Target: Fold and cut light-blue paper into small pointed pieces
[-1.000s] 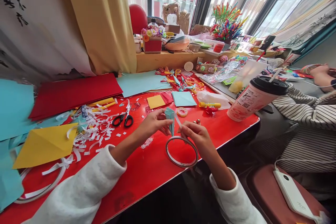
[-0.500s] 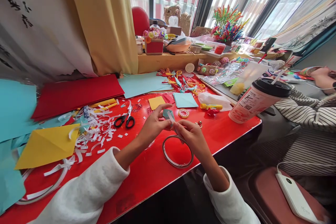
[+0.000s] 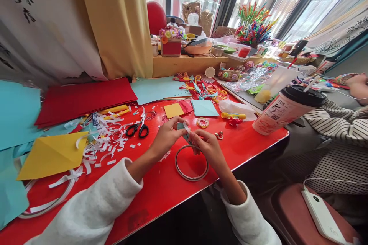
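Over the red table [image 3: 161, 191], my left hand [image 3: 169, 134] pinches a small folded light-blue paper [image 3: 180, 126] between thumb and fingers. My right hand [image 3: 207, 146] has its fingertips closed on a white strip [image 3: 186, 128] at the near side of that paper. The two hands nearly touch. A thin tape ring [image 3: 176, 166] is just below the fingers, partly behind my right hand. Beyond the hands are a yellow square [image 3: 173, 110], a light-blue square stack [image 3: 204, 108] and a small round beaded ring [image 3: 202, 123]. Black-handled scissors [image 3: 143, 120] lie open left of my hands.
White paper scraps [image 3: 100, 138] and a yellow sheet [image 3: 54, 155] are at left, with red sheets [image 3: 86, 97] behind. A large cup [image 3: 284, 111] and a glue stick [image 3: 233, 116] are at right. Another person's striped sleeve [image 3: 330, 116] shows at far right.
The folded paper has tilted in my fingers, and the tape ring has shifted slightly left. The whole view has moved a little; both hands keep their hold.
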### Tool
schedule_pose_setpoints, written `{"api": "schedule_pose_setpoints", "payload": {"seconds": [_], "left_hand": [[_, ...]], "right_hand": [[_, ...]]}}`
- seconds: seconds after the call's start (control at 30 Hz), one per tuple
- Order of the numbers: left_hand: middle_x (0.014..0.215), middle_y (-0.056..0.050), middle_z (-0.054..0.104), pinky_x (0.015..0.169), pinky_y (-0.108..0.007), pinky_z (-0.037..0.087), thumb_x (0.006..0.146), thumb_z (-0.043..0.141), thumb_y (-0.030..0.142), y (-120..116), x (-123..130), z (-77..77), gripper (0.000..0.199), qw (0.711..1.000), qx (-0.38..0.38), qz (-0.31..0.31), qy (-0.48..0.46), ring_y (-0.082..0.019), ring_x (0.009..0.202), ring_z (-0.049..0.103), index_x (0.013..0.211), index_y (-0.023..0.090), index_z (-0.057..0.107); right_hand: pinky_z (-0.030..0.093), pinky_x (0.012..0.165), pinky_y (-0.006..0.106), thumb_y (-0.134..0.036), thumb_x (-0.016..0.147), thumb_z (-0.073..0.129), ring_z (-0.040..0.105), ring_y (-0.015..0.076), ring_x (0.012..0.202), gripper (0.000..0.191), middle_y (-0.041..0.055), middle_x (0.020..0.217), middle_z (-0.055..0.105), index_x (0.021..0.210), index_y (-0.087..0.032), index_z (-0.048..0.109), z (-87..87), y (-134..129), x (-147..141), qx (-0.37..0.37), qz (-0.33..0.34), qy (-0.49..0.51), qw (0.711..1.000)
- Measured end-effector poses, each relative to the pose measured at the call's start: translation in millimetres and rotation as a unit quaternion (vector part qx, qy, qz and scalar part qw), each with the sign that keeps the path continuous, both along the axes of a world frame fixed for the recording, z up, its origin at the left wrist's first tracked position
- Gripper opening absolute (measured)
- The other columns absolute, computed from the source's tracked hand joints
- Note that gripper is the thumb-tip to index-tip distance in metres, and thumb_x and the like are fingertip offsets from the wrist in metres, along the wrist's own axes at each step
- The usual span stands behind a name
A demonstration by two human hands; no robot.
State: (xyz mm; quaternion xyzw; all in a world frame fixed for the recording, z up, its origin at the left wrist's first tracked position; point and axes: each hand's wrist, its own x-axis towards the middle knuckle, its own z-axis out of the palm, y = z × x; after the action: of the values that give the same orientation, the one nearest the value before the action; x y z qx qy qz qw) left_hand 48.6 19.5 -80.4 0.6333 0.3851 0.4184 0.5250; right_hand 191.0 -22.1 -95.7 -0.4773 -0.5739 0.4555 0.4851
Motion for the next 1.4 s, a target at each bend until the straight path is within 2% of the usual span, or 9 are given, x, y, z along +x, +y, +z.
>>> {"api": "schedule_pose_setpoints", "payload": {"seconds": [0.13, 0.33, 0.47, 0.57, 0.73, 0.83, 0.93, 1.2, 1.4], "left_hand": [[0.062, 0.002, 0.057, 0.053, -0.022, 0.045, 0.073, 0.059, 0.031, 0.9, -1.2, -1.1, 0.027, 0.999, -0.041, -0.014, -0.015, -0.009, 0.053, 0.055, 0.096, 0.017, 0.057], [0.071, -0.002, 0.063, 0.061, -0.03, 0.051, 0.07, 0.063, 0.032, 4.7, -2.3, -4.8, 0.045, 0.991, -0.114, -0.057, -0.048, -0.014, 0.058, 0.062, 0.111, 0.016, 0.051], [0.077, -0.005, 0.064, 0.063, -0.027, 0.051, 0.071, 0.062, 0.031, 8.3, -3.1, -10.9, 0.027, 0.99, -0.106, -0.08, -0.043, -0.014, 0.062, 0.063, 0.089, 0.012, 0.06], [0.074, -0.002, 0.063, 0.059, -0.025, 0.051, 0.07, 0.063, 0.028, 9.8, -3.2, -16.8, 0.027, 0.99, -0.11, -0.072, -0.046, -0.012, 0.06, 0.062, 0.092, 0.013, 0.059], [0.072, -0.002, 0.062, 0.058, -0.023, 0.05, 0.072, 0.059, 0.023, 10.0, -1.4, -27.4, 0.016, 0.983, -0.136, -0.093, -0.082, -0.01, 0.057, 0.061, 0.081, 0.011, 0.059], [0.075, -0.003, 0.062, 0.057, -0.023, 0.05, 0.072, 0.058, 0.02, 11.6, -0.6, -32.6, 0.015, 0.982, -0.151, -0.078, -0.084, -0.011, 0.057, 0.062, 0.084, 0.011, 0.058], [0.073, -0.004, 0.064, 0.056, -0.023, 0.05, 0.074, 0.056, 0.017, 13.7, -1.0, -34.6, 0.018, 0.981, -0.168, -0.067, -0.073, -0.012, 0.056, 0.063, 0.091, 0.011, 0.057], [0.078, -0.005, 0.065, 0.062, -0.026, 0.053, 0.077, 0.055, 0.019, 12.4, -8.0, -26.5, 0.029, 0.979, -0.173, -0.091, -0.063, -0.013, 0.063, 0.064, 0.106, 0.016, 0.052], [0.081, -0.007, 0.066, 0.066, -0.025, 0.053, 0.08, 0.05, 0.017, 17.3, -11.1, -27.2, 0.017, 0.966, -0.229, -0.103, -0.066, -0.013, 0.066, 0.064, 0.096, 0.013, 0.056]], "right_hand": [[0.038, 0.045, 0.021, -0.043, 0.078, 0.052, 0.048, 0.0086, 0.047, 0.028, -0.0015, 0.058, 0.049, 0.072, -0.016, 0.054, -1.2, -1.1, -0.6, 0.0, 0.005, 0.01, 1.0], [0.039, 0.047, 0.021, -0.041, 0.081, 0.05, 0.05, 0.0085, 0.05, 0.026, -0.0015, 0.059, 0.05, 0.072, -0.017, 0.052, -2.8, -1.7, 0.5, 0.018, -0.008, 0.004, 1.0], [0.041, 0.051, 0.022, -0.04, 0.082, 0.047, 0.051, 0.0089, 0.051, 0.025, -0.0022, 0.058, 0.05, 0.072, -0.017, 0.048, -2.1, -3.4, 1.3, 0.024, -0.012, 0.013, 1.0], [0.041, 0.053, 0.022, -0.04, 0.083, 0.045, 0.051, 0.0095, 0.054, 0.025, -0.0026, 0.059, 0.048, 0.073, -0.018, 0.047, -4.4, -2.9, 1.7, 0.035, -0.02, 0.021, 0.999], [0.031, 0.047, 0.021, -0.042, 0.082, 0.047, 0.04, 0.0078, 0.051, 0.03, -0.0025, 0.057, 0.044, 0.067, -0.016, 0.05, -12.3, 2.6, 3.6, 0.012, 0.009, -0.089, 0.996], [0.028, 0.046, 0.021, -0.043, 0.082, 0.046, 0.036, 0.0078, 0.051, 0.033, -0.003, 0.055, 0.04, 0.063, -0.016, 0.047, -15.2, 5.7, 6.4, 0.005, 0.004, -0.133, 0.991], [0.027, 0.047, 0.021, -0.043, 0.082, 0.044, 0.036, 0.008, 0.052, 0.032, -0.0028, 0.057, 0.04, 0.066, -0.016, 0.048, -16.0, 7.6, 9.2, 0.002, 0.029, -0.147, 0.989], [0.029, 0.048, 0.022, -0.04, 0.084, 0.042, 0.038, 0.0087, 0.054, 0.031, -0.0023, 0.059, 0.043, 0.066, -0.015, 0.049, -16.9, 9.2, 7.4, 0.002, 0.024, -0.186, 0.982], [0.03, 0.05, 0.022, -0.038, 0.084, 0.042, 0.04, 0.0089, 0.054, 0.03, -0.0022, 0.059, 0.046, 0.066, -0.015, 0.05, -20.0, 9.5, 6.0, 0.006, 0.014, -0.192, 0.981]]}}
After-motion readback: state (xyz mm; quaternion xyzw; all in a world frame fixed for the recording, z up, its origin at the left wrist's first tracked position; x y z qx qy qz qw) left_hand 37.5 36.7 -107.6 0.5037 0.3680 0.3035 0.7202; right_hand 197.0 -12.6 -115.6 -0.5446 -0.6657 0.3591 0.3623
